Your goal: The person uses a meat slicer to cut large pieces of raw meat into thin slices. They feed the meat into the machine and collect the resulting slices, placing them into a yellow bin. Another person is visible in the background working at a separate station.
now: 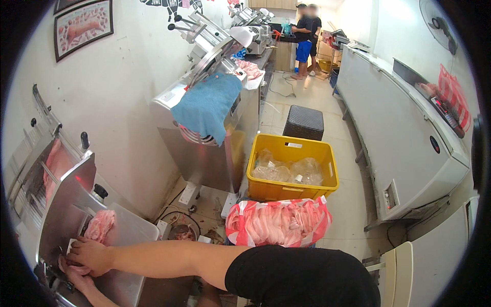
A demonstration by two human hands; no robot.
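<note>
At the lower left stands a metal meat slicer (76, 189) with a pink slab of meat (57, 166) on its carriage. My right hand (92, 256) reaches across to the slicer's near face, fingers bent and slightly apart beside a small white piece. Just below it, my left hand (79, 280) is closed on a slice of meat (76, 269); part of its grip is hidden. A heap of sliced meat (101, 225) rests beside my right hand, over a metal tray (134, 233).
A red-and-white bag of sliced meat (279, 222) stands before a yellow crate (291, 192) holding clear bags. Behind are a black stool (304, 122) and another slicer with a blue towel (209, 102). White chest freezers (404, 133) line the right. Two people (304, 38) stand far back.
</note>
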